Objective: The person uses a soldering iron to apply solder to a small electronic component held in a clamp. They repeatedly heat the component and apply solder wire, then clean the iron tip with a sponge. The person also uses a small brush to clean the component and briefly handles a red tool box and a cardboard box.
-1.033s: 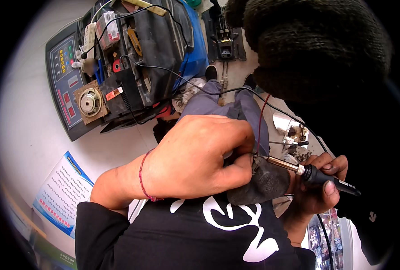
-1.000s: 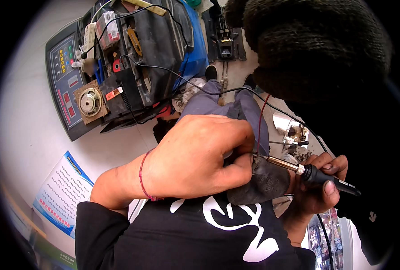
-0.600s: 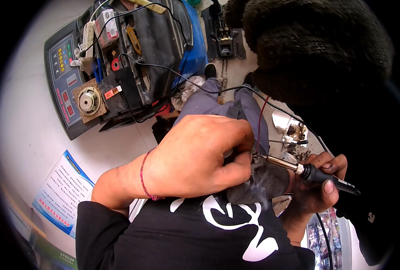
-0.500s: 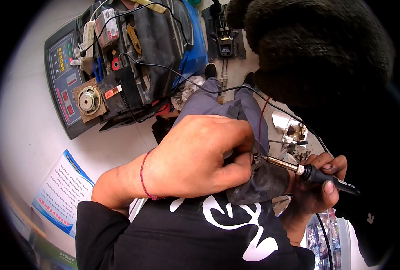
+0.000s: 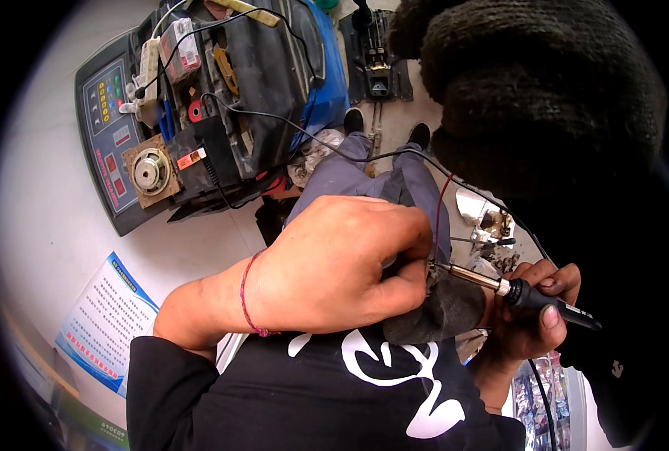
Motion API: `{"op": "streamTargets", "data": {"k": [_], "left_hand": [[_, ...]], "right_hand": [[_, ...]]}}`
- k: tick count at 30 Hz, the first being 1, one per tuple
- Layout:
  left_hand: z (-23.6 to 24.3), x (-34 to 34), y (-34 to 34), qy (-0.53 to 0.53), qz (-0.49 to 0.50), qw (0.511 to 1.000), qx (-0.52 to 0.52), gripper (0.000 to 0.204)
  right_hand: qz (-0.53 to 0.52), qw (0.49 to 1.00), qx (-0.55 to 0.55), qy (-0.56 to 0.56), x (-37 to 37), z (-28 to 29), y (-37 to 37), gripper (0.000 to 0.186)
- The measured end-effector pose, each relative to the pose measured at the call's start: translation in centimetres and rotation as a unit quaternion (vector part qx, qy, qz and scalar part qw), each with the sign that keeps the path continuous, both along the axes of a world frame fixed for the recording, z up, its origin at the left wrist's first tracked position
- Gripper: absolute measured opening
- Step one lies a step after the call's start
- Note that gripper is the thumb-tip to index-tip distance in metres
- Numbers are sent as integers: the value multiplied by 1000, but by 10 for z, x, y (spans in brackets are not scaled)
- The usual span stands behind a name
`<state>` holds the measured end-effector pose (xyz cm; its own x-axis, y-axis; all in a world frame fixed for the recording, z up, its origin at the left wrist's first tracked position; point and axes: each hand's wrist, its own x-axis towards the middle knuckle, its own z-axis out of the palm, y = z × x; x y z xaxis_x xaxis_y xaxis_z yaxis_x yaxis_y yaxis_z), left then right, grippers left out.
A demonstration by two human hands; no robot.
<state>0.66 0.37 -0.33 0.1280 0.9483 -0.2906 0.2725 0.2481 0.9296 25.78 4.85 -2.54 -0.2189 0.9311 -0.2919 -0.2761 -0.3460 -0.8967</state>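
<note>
My right hand [image 5: 533, 308] grips a soldering iron [image 5: 530, 292] by its black handle, the metal barrel pointing left. Its tip ends close to the pinched fingers of my left hand [image 5: 353, 263], which wears a red string bracelet [image 5: 245, 297]. Whatever the left fingers hold is hidden behind them. A thin dark red wire [image 5: 441, 203] rises from beside the iron's tip. Just below the tip, between the two hands, is a dark rounded, soft-looking thing [image 5: 455, 304]; I cannot tell its kind.
A dark knitted, finger-like shape [image 5: 545, 83] fills the upper right, very near the camera. At left, a machine with a control panel [image 5: 109, 150] carries a round speaker [image 5: 152, 173] and tools. A black cable [image 5: 327, 143] crosses above my legs. Printed sheet [image 5: 105, 327] lies lower left.
My left hand has shifted slightly to the right and down in the picture. The iron stays almost in place, and the red wire now bends a little more.
</note>
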Motion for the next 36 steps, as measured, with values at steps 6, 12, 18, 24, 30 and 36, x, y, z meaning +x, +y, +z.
{"op": "streamTargets", "data": {"k": [6, 12, 18, 24, 30, 36], "left_hand": [[3, -1, 3, 4, -14, 1000, -17, 10], [9, -14, -6, 5, 19, 1000, 12, 11], [37, -39, -9, -31, -5, 999, 38, 15], [53, -20, -25, -138, -39, 986, 87, 16], [63, -18, -45, -245, -48, 965, 76, 16], [68, -22, -64, -304, -11, 953, 3, 21]], "right_hand": [[-1, 999, 1, 44, 8, -1, 1, 34], [-4, 975, 40, 220, 14, -1, 6, 31], [132, 948, 180, 225, 11, 4, 3, 30], [304, 851, 326, 277, -19, 29, 16, 44], [191, 913, 353, 72, -54, 70, -25, 46], [239, 912, 333, 30, -63, 85, -34, 40]]}}
